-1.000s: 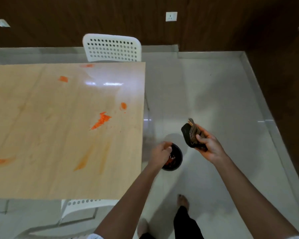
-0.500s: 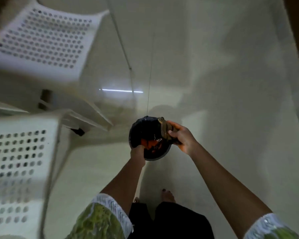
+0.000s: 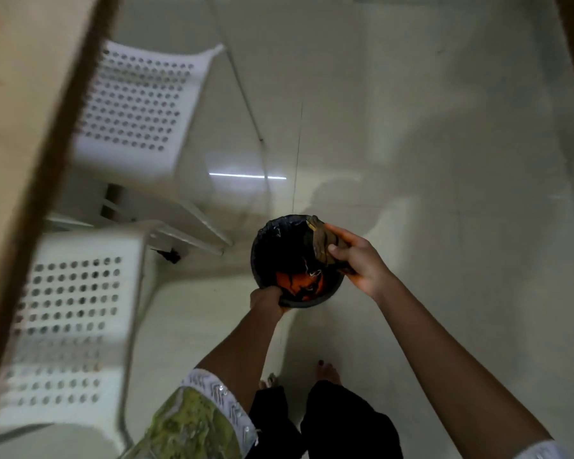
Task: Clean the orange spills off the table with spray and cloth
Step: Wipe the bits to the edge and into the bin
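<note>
You hold the dark, crumpled cloth [image 3: 322,246] over the bin's [image 3: 269,226] far rim; orange waste lies inside it.

Head view, steeply downward (floorward), close

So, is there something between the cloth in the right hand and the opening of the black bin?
Nothing visible is in the way. The right hand holds the cloth directly over the far right rim of the black bin. The opening below it is free, with orange waste at the bottom. The left hand only grips the near rim.
</note>
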